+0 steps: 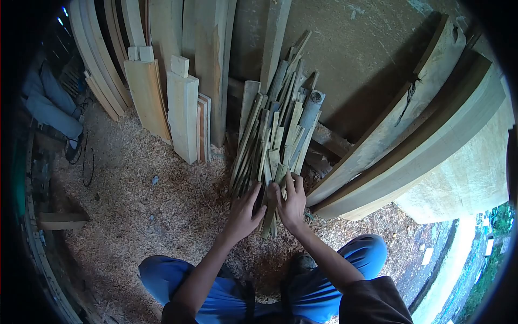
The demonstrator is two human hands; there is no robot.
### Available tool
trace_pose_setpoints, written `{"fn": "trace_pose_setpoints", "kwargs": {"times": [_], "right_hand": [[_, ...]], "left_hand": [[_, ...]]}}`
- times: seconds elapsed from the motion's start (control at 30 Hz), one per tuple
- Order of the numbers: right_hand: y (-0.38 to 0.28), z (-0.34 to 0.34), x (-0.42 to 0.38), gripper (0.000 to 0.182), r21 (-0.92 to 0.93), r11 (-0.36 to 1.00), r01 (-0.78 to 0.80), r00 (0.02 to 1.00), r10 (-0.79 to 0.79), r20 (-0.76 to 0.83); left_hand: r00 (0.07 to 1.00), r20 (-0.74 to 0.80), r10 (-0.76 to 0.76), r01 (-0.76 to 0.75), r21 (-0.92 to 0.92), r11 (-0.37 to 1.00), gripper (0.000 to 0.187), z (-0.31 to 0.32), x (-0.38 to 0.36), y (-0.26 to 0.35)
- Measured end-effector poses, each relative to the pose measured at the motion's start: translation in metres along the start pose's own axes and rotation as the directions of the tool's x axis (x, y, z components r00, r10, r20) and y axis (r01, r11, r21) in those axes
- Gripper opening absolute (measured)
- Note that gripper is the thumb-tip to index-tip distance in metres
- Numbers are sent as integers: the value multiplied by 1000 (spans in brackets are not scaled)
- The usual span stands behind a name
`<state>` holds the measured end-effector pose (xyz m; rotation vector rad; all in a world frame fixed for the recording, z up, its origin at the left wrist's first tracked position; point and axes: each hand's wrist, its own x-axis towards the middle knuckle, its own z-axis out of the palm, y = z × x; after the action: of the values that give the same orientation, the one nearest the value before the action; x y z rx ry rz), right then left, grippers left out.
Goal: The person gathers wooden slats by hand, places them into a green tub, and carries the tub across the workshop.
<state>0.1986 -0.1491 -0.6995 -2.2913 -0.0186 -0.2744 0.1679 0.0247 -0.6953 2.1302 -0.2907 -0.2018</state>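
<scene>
The left hand (240, 216) is at the lower left side of a pile of wood strips (278, 127), its thumb and fingers apart; its fingertips overlap the strips, and whether they press on them is hard to make out. The right hand (292, 204) is at the lower right side, thumb and fingers spread around the end of 1 short strip (280, 173); I cannot tell if they clamp it. Its palm is turned from view.

The pile leans upright against a brown wall (345, 59), between the boards (183, 116) on the left and the long curved planks (410, 135) on the right. The strips overlap so much that they cannot be counted, and the hands hide part of their lower ends. 1 small block (179, 66) sits on top of a pale board.

Wood shavings (162, 216) cover the floor. 2 blue-clad knees (167, 278) show below, the shoes mostly in shadow. At the far left, gray cloth (54, 116) is too dim to identify, and the dark rim cuts off the corners.
</scene>
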Motion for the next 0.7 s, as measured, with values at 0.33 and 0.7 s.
{"fn": "trace_pose_setpoints", "kwargs": {"times": [0.33, 0.7], "right_hand": [[0, 9, -9, 70, -121, 986, 114, 993, -112, 22], [-11, -8, -3, 53, 62, 997, 36, 995, -42, 94]], "left_hand": [[1000, 18, 0, 1, -64, 998, 64, -2, 2, -5], [995, -83, 58, -69, -142, 987, 74, 0, 2, -6]]}}
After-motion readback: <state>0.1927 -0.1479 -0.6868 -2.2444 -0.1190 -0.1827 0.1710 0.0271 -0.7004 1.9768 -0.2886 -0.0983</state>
